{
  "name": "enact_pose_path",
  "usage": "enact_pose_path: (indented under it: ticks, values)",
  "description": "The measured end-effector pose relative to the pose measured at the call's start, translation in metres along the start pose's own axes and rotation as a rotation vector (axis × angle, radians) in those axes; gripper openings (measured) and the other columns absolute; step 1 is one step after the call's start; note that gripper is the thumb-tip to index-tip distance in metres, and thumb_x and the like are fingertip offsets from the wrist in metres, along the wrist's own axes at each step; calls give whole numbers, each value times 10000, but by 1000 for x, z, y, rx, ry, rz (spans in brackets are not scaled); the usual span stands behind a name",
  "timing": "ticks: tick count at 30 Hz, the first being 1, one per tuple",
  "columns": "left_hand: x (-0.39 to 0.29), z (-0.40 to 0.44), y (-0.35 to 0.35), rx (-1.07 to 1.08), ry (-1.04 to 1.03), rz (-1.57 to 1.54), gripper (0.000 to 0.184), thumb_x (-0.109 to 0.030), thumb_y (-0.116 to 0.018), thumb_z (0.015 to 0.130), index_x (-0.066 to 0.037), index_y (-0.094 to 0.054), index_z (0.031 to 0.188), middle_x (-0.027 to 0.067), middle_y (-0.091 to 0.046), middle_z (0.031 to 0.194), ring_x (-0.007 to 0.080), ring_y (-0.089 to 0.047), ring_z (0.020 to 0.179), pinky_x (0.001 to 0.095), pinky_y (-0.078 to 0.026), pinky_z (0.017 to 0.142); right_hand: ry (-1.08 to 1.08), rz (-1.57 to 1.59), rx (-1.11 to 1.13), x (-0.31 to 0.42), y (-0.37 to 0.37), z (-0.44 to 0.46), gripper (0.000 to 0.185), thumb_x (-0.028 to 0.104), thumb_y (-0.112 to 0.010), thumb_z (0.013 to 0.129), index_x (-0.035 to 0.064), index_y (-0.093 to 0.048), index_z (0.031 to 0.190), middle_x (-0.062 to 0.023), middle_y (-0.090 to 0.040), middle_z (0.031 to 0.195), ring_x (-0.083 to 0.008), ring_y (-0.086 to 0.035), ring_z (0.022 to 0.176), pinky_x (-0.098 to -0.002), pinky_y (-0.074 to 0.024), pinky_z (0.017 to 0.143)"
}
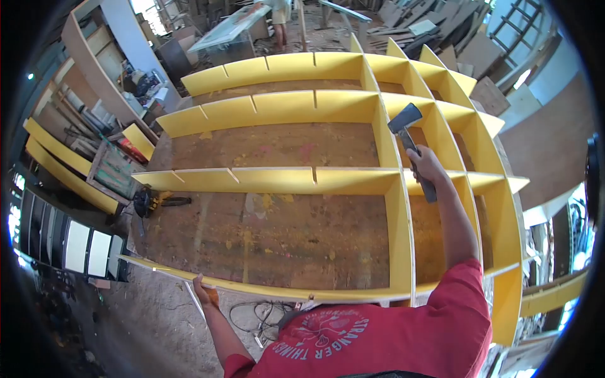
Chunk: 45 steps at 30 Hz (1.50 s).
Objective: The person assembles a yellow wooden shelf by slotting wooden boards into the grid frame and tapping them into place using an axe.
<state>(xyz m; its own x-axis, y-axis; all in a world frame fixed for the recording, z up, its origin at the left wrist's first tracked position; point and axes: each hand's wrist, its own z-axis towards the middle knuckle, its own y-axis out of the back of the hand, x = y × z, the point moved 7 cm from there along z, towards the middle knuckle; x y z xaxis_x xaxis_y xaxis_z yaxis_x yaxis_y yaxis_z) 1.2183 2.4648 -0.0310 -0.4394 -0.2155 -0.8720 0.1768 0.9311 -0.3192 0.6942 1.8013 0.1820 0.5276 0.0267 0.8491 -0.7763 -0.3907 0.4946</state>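
My right hand (428, 165) is closed around the handle of a hatchet (405, 118), whose dark, wedge-shaped head points up and away from me. It hangs above the crossing yellow boards on the right side of a grid frame. At the near side, my left hand (203, 293) grips the edge of the front yellow board (265, 288). Something orange shows beside that hand; I cannot make out what it is. Long slotted yellow boards (271, 179) run left to right, and crossing boards (400, 233) interlock with them at the right. The three long boards stand on edge with bare slots along their tops.
The frame rests on a paint-stained wooden tabletop (302, 233). A yellow-and-black power tool (145, 201) lies at its left end. Cables (261, 315) trail on the floor near me. Loose yellow boards (69, 173) lean at left. Another person (280, 19) stands at the back.
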Motion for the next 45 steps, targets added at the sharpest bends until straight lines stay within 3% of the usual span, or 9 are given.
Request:
enact_pose_path:
  ticks: [6, 9, 17, 25, 28, 37, 42, 44, 45]
  values:
    - [17, 24, 7, 111, 84, -3, 307, -460, -661, 915, -173, -608, 1012, 1, -634, 908, 179, -635, 804, 416, -542, 767, -79, 190, -70, -6, 3, -240, 251, 224, -724, 1013, 33, -563, 1032, -18, -569, 675, -108, -561, 483, -298, -463, 418]
    - [14, 20, 1, 19, 85, 25, 371, -477, -658, 918, -161, -617, 1109, 22, -661, 996, 199, -659, 870, 420, -548, 767, -118, 278, -142, -19, -5, -335, 283, 211, -756, 985, 20, -563, 1062, -19, -569, 679, -103, -567, 490, -292, -473, 428]
    - [11, 20, -11, 183, 141, 60, 657, -570, -665, 893, -111, -557, 1352, 108, -601, 1291, 295, -595, 1172, 474, -510, 957, -218, 449, -332, -46, -75, -542, 395, 189, -817, 905, -17, -576, 1141, -25, -599, 737, -100, -602, 527, -275, -512, 473]
    - [2, 5, -20, 191, 135, 32, 796, -560, -698, 890, -50, -482, 1461, 148, -541, 1373, 329, -539, 1253, 493, -436, 1075, -355, 392, -336, -62, -129, -634, 342, 145, -794, 935, -17, -582, 1150, -35, -616, 746, -106, -579, 530, -303, -505, 487]
    - [4, 12, -15, 193, 144, 79, 811, -601, -696, 896, -81, -474, 1478, 129, -541, 1367, 313, -537, 1254, 502, -429, 1077, -353, 364, -358, -68, -130, -652, 356, 148, -795, 934, -29, -582, 1158, -34, -620, 730, -110, -595, 545, -307, -504, 503]
    - [-7, -47, -3, 181, -10, 198, 932, -706, -649, 905, -215, -354, 1641, 73, -405, 1641, 297, -421, 1466, 531, -328, 1136, -336, 414, -396, -88, -107, -711, 345, 114, -778, 918, -32, -587, 1166, -41, -642, 749, -113, -608, 554, -308, -506, 516]
    - [87, -90, 9, 392, -39, 536, 631, -488, -650, 993, -136, -541, 1505, 63, -597, 1459, 261, -580, 1324, 498, -395, 1085, -322, 493, -460, -117, -86, -777, 367, 121, -768, 896, -7, -565, 1174, -34, -601, 736, -119, -590, 527, -301, -511, 488]
    - [114, -156, -13, 519, -83, 430, 381, -163, -692, 963, -16, -654, 1313, 56, -708, 1162, 205, -672, 1055, 295, -509, 902, -316, 508, -478, -135, -74, -813, 369, 126, -771, 892, -1, -558, 1165, -34, -600, 738, -121, -592, 527, -302, -512, 484]
    - [124, -190, -28, 661, -213, 443, 353, -145, -691, 967, -7, -662, 1291, 70, -713, 1161, 208, -680, 1051, 305, -526, 911, -331, 520, -490, -147, -70, -833, 370, 125, -770, 893, -2, -556, 1167, -34, -601, 739, -122, -594, 528, -303, -514, 483]
